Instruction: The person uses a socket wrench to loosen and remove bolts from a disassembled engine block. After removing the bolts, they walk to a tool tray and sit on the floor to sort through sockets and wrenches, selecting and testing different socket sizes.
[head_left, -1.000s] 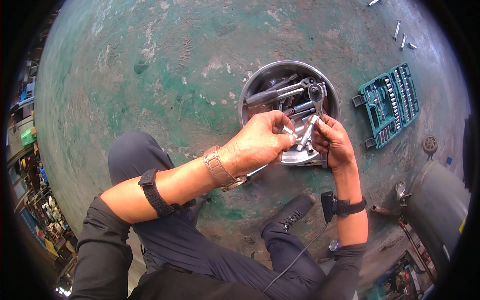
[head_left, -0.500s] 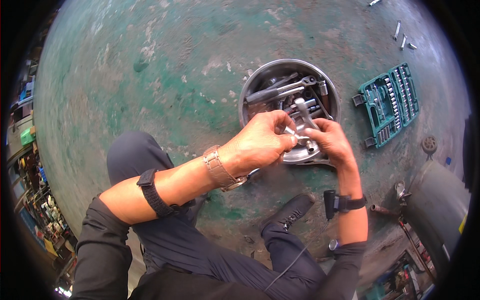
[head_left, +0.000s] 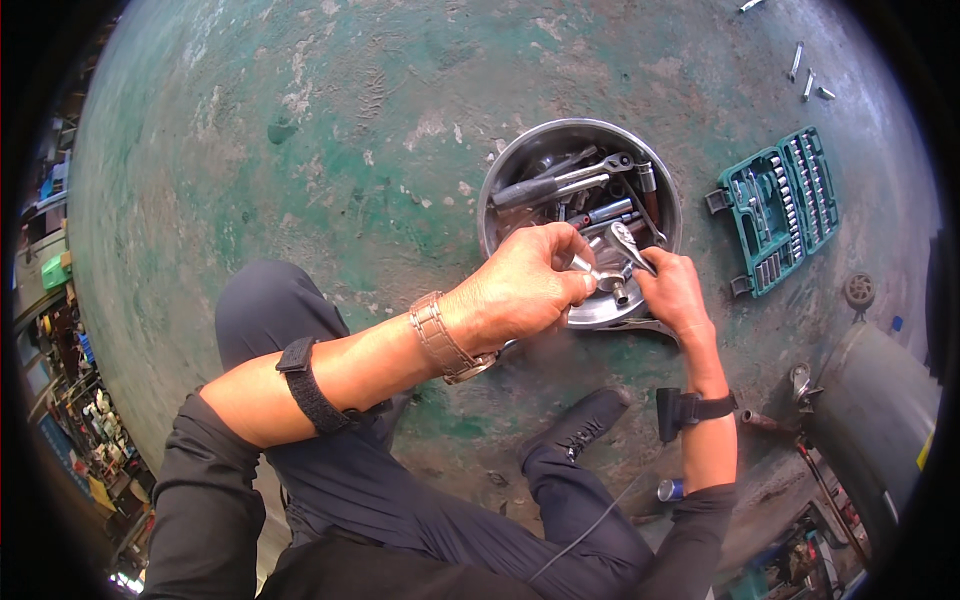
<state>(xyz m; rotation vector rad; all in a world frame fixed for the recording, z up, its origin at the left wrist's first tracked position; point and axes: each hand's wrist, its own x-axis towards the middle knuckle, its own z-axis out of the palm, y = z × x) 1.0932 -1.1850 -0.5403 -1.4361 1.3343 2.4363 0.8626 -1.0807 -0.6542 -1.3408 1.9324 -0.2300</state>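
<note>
My left hand [head_left: 540, 280] is closed, thumb and fingers pinching a short silver metal piece with a rounded end [head_left: 609, 281] over the near side of a steel bowl [head_left: 488, 190]. My right hand [head_left: 674, 291] grips a ratchet wrench [head_left: 624, 239], its round head tilted up and to the left above the bowl. The fingers hide part of both pieces. A small silver socket [head_left: 620, 296] shows just below the left-hand piece; whether it is attached cannot be told. Inside the bowl lie several tools, among them a long ratchet with a dark grip [head_left: 525, 192] and a long socket [head_left: 611, 210].
An opened green socket set case [head_left: 742, 240] lies on the floor to the right. Loose wrenches [head_left: 796, 62] lie farther back. A caster wheel [head_left: 858, 290] and a grey rounded body [head_left: 870, 400] stand at the right. Cluttered shelves [head_left: 95, 420] line the far left.
My right hand has shifted right, away from my left hand. The ratchet wrench has turned and moved right and nearer with it. My left hand stays nearly in place.
</note>
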